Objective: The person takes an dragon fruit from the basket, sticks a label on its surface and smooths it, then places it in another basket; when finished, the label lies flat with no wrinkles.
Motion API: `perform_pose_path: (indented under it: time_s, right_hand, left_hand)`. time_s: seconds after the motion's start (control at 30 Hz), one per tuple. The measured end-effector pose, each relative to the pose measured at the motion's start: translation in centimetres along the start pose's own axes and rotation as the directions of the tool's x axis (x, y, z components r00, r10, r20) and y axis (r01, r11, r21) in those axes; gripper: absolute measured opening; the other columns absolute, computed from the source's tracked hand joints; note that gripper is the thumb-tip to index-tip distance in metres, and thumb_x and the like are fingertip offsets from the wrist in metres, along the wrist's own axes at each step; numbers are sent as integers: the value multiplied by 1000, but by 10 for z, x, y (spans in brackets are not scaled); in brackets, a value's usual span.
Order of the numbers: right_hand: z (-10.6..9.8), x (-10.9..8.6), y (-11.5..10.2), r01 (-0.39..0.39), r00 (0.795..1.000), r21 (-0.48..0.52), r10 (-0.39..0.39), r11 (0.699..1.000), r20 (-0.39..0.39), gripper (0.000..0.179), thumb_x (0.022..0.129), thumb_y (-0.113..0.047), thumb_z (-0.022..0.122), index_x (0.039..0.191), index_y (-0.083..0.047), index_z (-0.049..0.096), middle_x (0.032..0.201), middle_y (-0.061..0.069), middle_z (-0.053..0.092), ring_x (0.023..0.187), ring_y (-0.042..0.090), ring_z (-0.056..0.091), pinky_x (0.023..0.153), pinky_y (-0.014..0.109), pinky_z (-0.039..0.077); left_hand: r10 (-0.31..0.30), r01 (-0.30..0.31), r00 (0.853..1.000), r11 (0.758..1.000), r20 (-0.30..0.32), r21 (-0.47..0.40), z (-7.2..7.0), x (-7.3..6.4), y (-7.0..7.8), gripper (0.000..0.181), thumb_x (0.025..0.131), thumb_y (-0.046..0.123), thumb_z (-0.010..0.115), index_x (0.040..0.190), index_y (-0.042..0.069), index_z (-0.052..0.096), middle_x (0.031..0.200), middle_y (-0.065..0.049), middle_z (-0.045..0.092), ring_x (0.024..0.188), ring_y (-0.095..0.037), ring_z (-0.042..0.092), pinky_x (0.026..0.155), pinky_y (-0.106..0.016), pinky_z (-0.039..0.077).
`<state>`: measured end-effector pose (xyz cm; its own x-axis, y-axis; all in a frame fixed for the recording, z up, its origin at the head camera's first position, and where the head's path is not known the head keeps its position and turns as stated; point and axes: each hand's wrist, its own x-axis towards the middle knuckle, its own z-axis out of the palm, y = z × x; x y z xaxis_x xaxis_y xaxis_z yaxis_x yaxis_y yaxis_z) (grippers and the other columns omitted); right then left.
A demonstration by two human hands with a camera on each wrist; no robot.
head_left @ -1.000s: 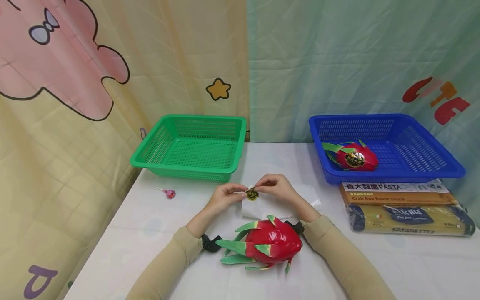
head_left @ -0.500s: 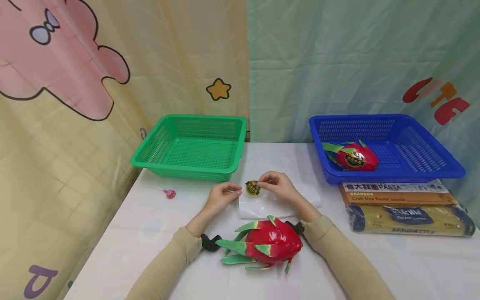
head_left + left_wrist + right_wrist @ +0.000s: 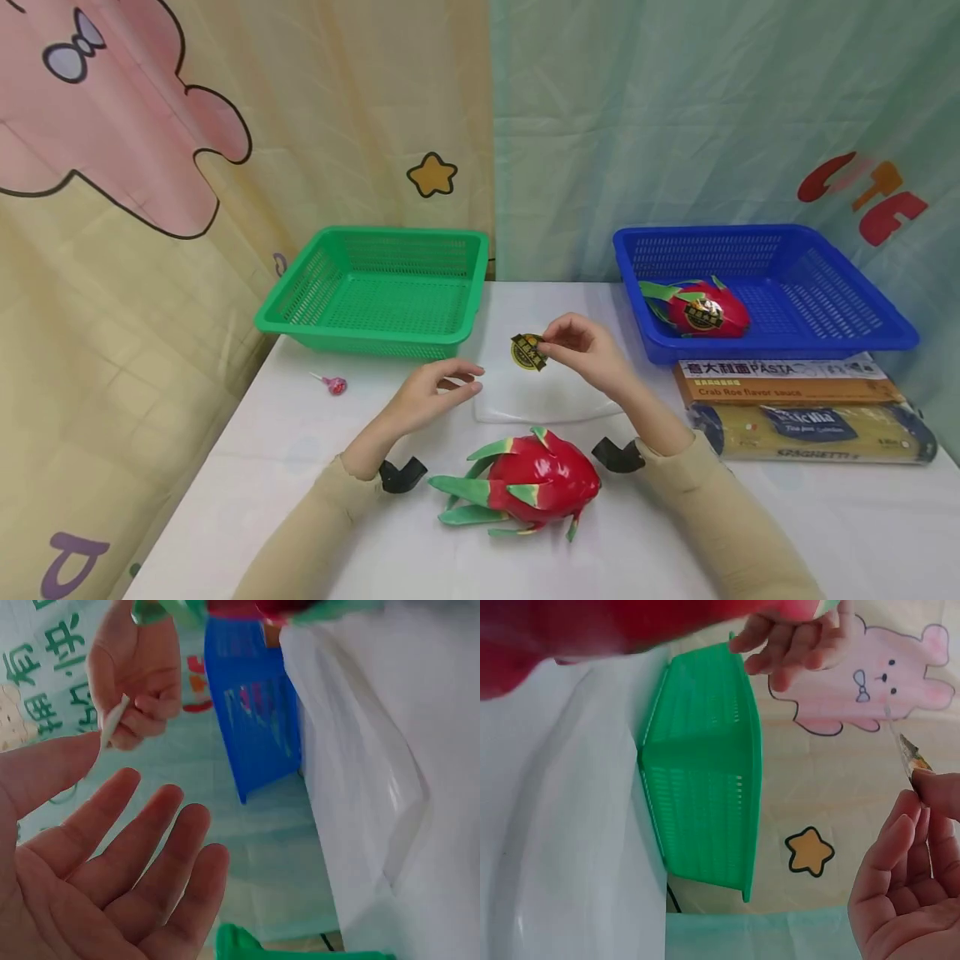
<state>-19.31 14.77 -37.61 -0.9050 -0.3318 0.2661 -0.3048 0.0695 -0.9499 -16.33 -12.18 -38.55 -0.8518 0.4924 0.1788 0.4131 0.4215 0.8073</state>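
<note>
In the head view my right hand (image 3: 592, 354) pinches the edge of a round black-and-gold sticker (image 3: 527, 352) between thumb and fingertips. The sticker's pale side (image 3: 112, 724) shows in the left wrist view, seen nearly edge-on. Over to the left, my left hand (image 3: 431, 396) has its fingers spread and holds nothing. Beneath the hands lies a glossy white sheet (image 3: 540, 404) on the table. A red dragon fruit (image 3: 551, 479) with green leaf tips rests between the forearms, nearer the body, with no label on its visible side.
A green basket (image 3: 375, 337) stands at the back left, with a wrapped lollipop (image 3: 336, 385) before it. In the blue basket (image 3: 825, 342) at the back right lies another dragon fruit (image 3: 720, 312) bearing a similar sticker. A pasta box (image 3: 787, 389) and a spaghetti pack (image 3: 813, 433) sit in front.
Both hands were together at the sticker; the left hand has let go and drawn back with its fingers opening. The right hand has moved up and right with the sticker.
</note>
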Motion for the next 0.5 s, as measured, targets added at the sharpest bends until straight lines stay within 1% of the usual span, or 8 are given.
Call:
perform_pose_path:
  time_s: [0.03, 0.1, 0.17, 0.2, 0.3, 0.37, 0.43, 0.5]
  right_hand:
    - [-1, -4, -4, 5, 1000, -3, -5, 1000, 14, 16, 85, 1, 66, 97, 7, 58, 89, 8, 61, 79, 15, 60, 74, 23, 52]
    - [-5, -15, -11, -5, 998, 3, 4, 1000, 56, 17, 84, 2, 67, 98, 6, 58, 87, 7, 60, 77, 15, 60, 72, 24, 52]
    - [-8, -26, -16, -30, 994, 29, 27, 999, 109, 19, 83, 0, 68, 99, 5, 58, 86, 7, 61, 76, 15, 60, 72, 25, 53]
    - [-9, -31, -18, -47, 989, 46, 40, 998, 140, 19, 84, -1, 68, 99, 4, 58, 87, 7, 61, 76, 15, 60, 72, 25, 53]
    - [-15, -46, -19, -94, 965, 114, 62, 989, 256, 18, 84, -1, 67, 99, 0, 58, 88, 8, 63, 78, 14, 62, 74, 27, 54]
    - [-17, -54, -19, -115, 942, 154, 59, 981, 331, 17, 85, 1, 66, 99, -2, 58, 90, 7, 64, 80, 15, 63, 75, 28, 54]
    - [-18, -60, -18, -135, 919, 179, 55, 974, 390, 16, 85, 2, 64, 100, -2, 58, 90, 5, 64, 81, 14, 62, 75, 28, 54]
    - [-18, -65, -17, -145, 903, 190, 51, 971, 428, 15, 86, 3, 63, 100, 1, 57, 90, 3, 64, 80, 12, 60, 73, 26, 53]
  left_hand:
    - [35, -36, 999, 999, 27, 15, 1, -2, 3, 27, 91, 21, 62, 114, 6, 64, 111, -5, 65, 102, -22, 59, 85, -37, 49]
    - [94, -99, 991, 994, 93, 46, 6, -10, 18, 30, 91, 27, 62, 116, 11, 64, 113, 1, 64, 103, -21, 59, 86, -37, 49]
    - [125, -137, 981, 988, 149, 72, 14, -20, 30, 37, 89, 35, 64, 120, 14, 61, 117, 4, 62, 107, -20, 57, 89, -39, 47]
    - [140, -156, 976, 984, 165, 89, 19, -24, 33, 42, 87, 39, 65, 122, 15, 60, 119, 5, 60, 109, -18, 55, 90, -40, 46]
    - [169, -205, 964, 965, 207, 165, 36, -34, 38, 65, 78, 53, 70, 130, 18, 52, 129, 5, 53, 118, -13, 48, 93, -41, 45]
    - [192, -240, 956, 947, 222, 215, 45, -37, 38, 78, 73, 58, 72, 134, 17, 47, 133, 6, 49, 121, -11, 44, 94, -39, 44]
    - [209, -266, 950, 930, 230, 255, 51, -38, 37, 82, 72, 60, 71, 136, 16, 45, 133, 6, 49, 121, -10, 44, 94, -37, 44]
    - [220, -275, 948, 929, 230, 247, 54, -37, 33, 79, 72, 58, 72, 134, 17, 46, 129, 7, 52, 118, -9, 46, 93, -33, 45]
